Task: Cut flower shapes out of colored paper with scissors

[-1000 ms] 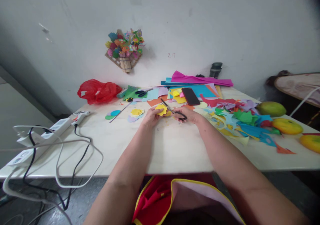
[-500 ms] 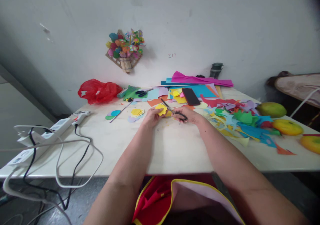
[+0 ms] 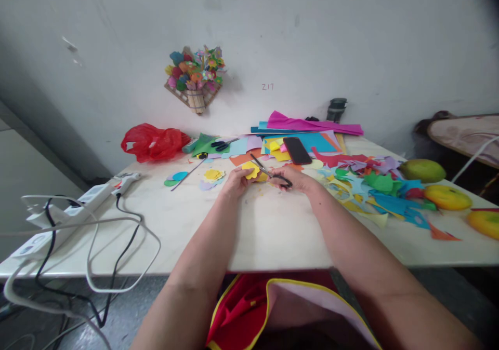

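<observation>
My left hand (image 3: pixel 235 180) pinches a yellow flower-shaped paper cutout (image 3: pixel 251 171) just above the white table (image 3: pixel 268 230). My right hand (image 3: pixel 296 179) is closed on black-handled scissors (image 3: pixel 273 173), whose blades point left and back and meet the cutout's edge. Both forearms reach out over the table's near edge. Another yellow cutout (image 3: pixel 213 174) lies on the table left of my left hand.
Coloured paper scraps (image 3: pixel 374 186) and sheets (image 3: pixel 307 126) cover the right and back. A black phone (image 3: pixel 297 149), a second pair of scissors (image 3: pixel 222 143), a red plastic bag (image 3: pixel 152 141), mangoes (image 3: pixel 423 170) at right, a power strip (image 3: pixel 74 210) with cables at left.
Hardly anything differs; the cutout has turned very slightly in my left hand and the scissors stay against it.
</observation>
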`<control>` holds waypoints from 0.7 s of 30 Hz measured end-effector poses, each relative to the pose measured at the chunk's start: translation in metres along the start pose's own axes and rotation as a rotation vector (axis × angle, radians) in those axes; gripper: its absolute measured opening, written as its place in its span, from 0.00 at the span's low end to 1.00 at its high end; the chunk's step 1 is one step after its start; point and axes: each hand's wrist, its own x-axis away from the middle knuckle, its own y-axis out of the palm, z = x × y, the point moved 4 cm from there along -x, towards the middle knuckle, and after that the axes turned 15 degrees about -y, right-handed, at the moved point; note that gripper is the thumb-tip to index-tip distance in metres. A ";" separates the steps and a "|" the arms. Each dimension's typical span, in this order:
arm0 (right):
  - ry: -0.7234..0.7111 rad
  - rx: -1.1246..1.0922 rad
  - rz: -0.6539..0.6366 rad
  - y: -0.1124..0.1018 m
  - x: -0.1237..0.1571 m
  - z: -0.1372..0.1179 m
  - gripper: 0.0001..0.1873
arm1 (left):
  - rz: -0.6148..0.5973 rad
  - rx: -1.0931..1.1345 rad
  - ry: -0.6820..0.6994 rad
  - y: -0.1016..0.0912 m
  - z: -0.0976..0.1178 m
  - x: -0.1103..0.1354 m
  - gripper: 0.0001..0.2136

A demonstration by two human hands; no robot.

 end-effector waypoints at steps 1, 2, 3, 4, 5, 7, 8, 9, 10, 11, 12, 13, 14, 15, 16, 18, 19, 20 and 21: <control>0.005 -0.014 0.008 0.000 0.000 0.000 0.12 | 0.000 0.003 -0.002 0.000 0.000 0.000 0.07; 0.012 -0.027 0.015 0.000 -0.001 0.001 0.12 | 0.003 0.007 -0.003 0.000 0.000 0.000 0.07; 0.016 -0.039 0.020 0.000 -0.001 0.002 0.11 | 0.008 0.010 -0.003 0.001 0.000 0.001 0.07; 0.019 -0.048 0.021 0.000 -0.002 0.002 0.11 | 0.012 0.012 -0.004 0.001 0.000 0.001 0.07; 0.019 -0.051 0.019 0.000 -0.002 0.003 0.10 | 0.015 0.013 -0.005 0.001 0.000 0.001 0.07; 0.013 -0.037 0.011 0.000 -0.003 0.004 0.09 | 0.015 0.011 -0.007 0.001 0.000 0.001 0.07; 0.004 -0.026 0.005 0.000 -0.003 0.004 0.10 | 0.014 0.010 -0.007 0.001 0.001 0.001 0.07; -0.010 -0.015 -0.002 0.000 -0.003 0.004 0.10 | 0.012 0.011 -0.008 0.001 0.001 0.001 0.07; -0.026 -0.006 -0.006 0.000 -0.002 0.003 0.11 | 0.011 0.013 -0.007 0.001 0.001 0.001 0.07; -0.041 -0.002 -0.008 -0.001 -0.002 0.003 0.12 | 0.010 0.015 -0.006 0.001 0.001 0.001 0.07; -0.057 -0.002 -0.005 -0.001 -0.002 0.002 0.13 | 0.010 0.015 -0.007 0.001 0.001 0.001 0.07; -0.071 -0.005 0.004 -0.001 -0.002 0.002 0.14 | 0.011 0.014 -0.008 0.001 0.001 0.001 0.07; -0.079 -0.009 0.016 -0.002 -0.002 0.002 0.14 | 0.013 0.011 -0.011 0.001 0.001 0.001 0.07; -0.083 -0.012 0.030 -0.003 -0.002 0.002 0.14 | 0.016 0.008 -0.014 0.001 0.001 0.001 0.07; -0.085 -0.015 0.040 -0.003 -0.002 0.003 0.14 | 0.020 0.005 -0.016 0.001 0.001 0.001 0.06; -0.089 -0.023 0.041 -0.003 -0.002 0.003 0.14 | 0.034 0.012 -0.011 0.001 0.001 0.001 0.06; -0.090 -0.026 0.032 -0.003 -0.003 0.004 0.14 | 0.044 0.023 -0.005 0.001 0.001 0.001 0.06; -0.092 -0.029 0.019 -0.002 -0.003 0.004 0.15 | 0.056 0.037 0.002 0.000 0.001 0.001 0.05; -0.094 -0.030 0.006 -0.001 -0.003 0.004 0.15 | 0.068 0.054 0.008 0.000 0.001 0.001 0.04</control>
